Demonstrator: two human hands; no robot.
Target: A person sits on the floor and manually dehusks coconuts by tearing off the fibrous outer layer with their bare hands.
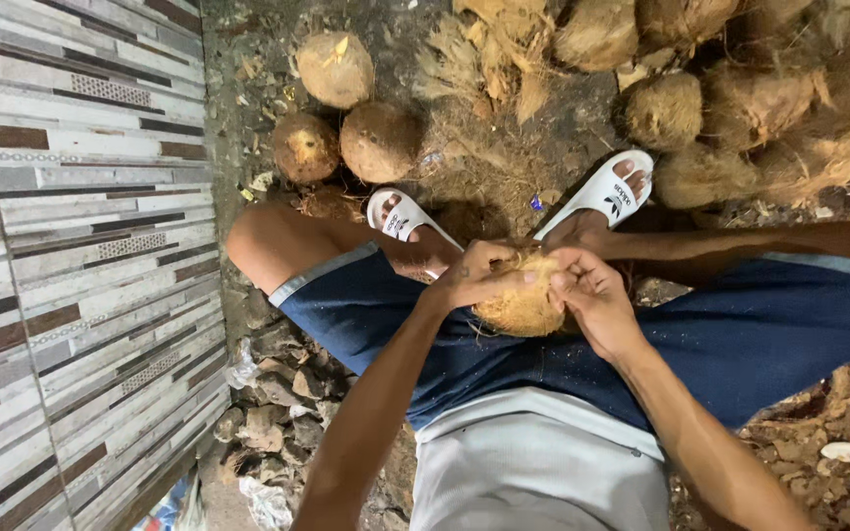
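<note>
I hold a husked, fibrous tan coconut (523, 305) between my knees, above my blue shorts. My left hand (476, 275) grips its left and upper side, fingers curled over the top. My right hand (592, 300) presses on its right side, fingers bent and pinching at the fibre near the top. Both hands touch the same coconut. My feet in white slides (400, 218) rest on the dirt just beyond it.
Three husked coconuts (378, 141) lie on the ground ahead left. A heap of unhusked coconuts and torn husk (740, 98) fills the upper right. A striped tiled wall (71, 246) runs along the left. Husk scraps (277, 413) lie by my left thigh.
</note>
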